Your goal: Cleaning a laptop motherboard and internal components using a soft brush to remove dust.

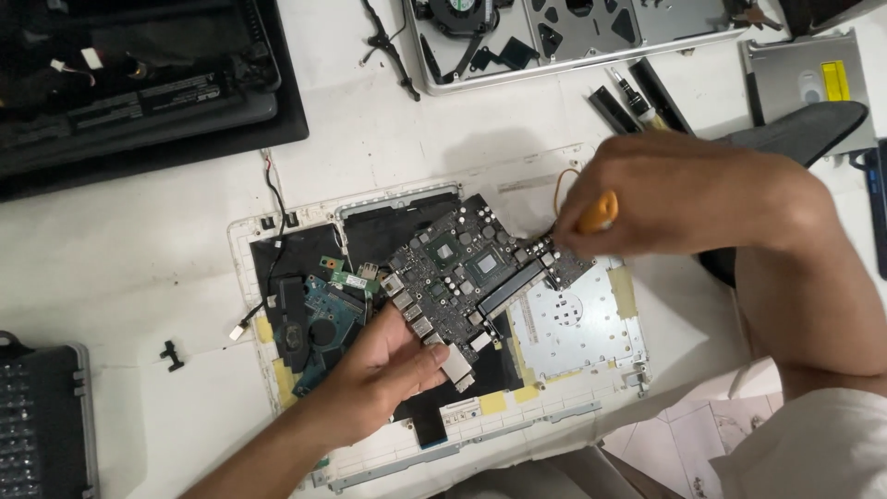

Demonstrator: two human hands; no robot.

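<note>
Logic board [471,273] sits tilted in the middle of the white laptop case [591,407]. Left hand [383,370] grips the board's lower edge, fingers curled on it. Right hand [684,199] closed around an orange-handled screwdriver [599,212] at the board's upper right corner.

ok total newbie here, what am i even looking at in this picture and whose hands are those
This is a single view from a camera worn on a person's head, looking down at their own two bare hands over a white table. In the middle lies an opened white laptop shell with its insides exposed. The left hand grips the near edge of the dark circuit board sitting in that shell. The right hand holds an orange-handled tool, probably a screwdriver, at the board's far right corner. Around them lie a dark opened laptop at top left, a silver laptop base at the top, and a flat silver drive at top right.
</note>
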